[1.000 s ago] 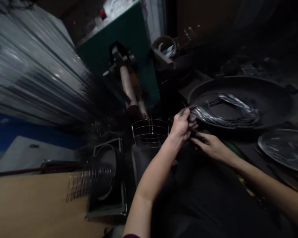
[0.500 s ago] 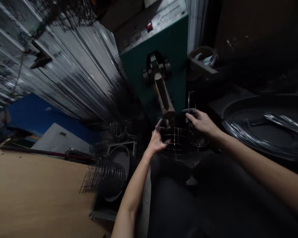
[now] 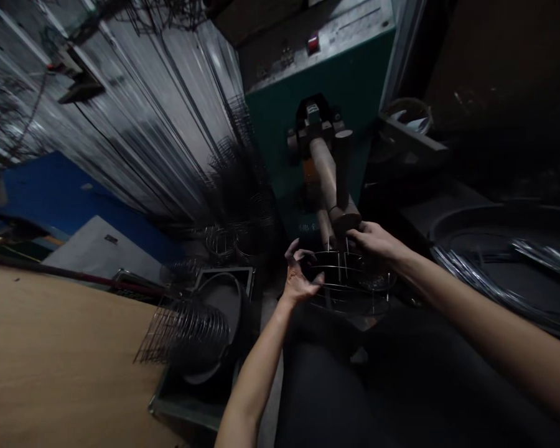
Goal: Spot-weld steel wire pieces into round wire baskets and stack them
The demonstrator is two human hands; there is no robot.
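A green machine (image 3: 273, 124) with a red switch (image 3: 313, 43) faces the person, its thick arm (image 3: 324, 168) reaching out just above a wire basket (image 3: 338, 287) and leaving little room over it. A crate (image 3: 182, 407) stands at left, bearing a dark pan (image 3: 221, 295) and a stack (image 3: 182, 330) of wire frames; a tray (image 3: 471, 227) with a wire coil (image 3: 476, 286) lies at right.

The arm is round and dull; the basket is thin, shiny wire bent into hoops; the board (image 3: 60, 354) at left is smooth, wood-grained.

The left hand (image 3: 298, 280) is spread and curved at the basket's left edge; whether it touches, I cannot tell. The right hand (image 3: 376, 241) pinches an upright wire (image 3: 347, 246) beneath the arm's tip. Some space separates hand and tray; deeper parts are too dark to read.
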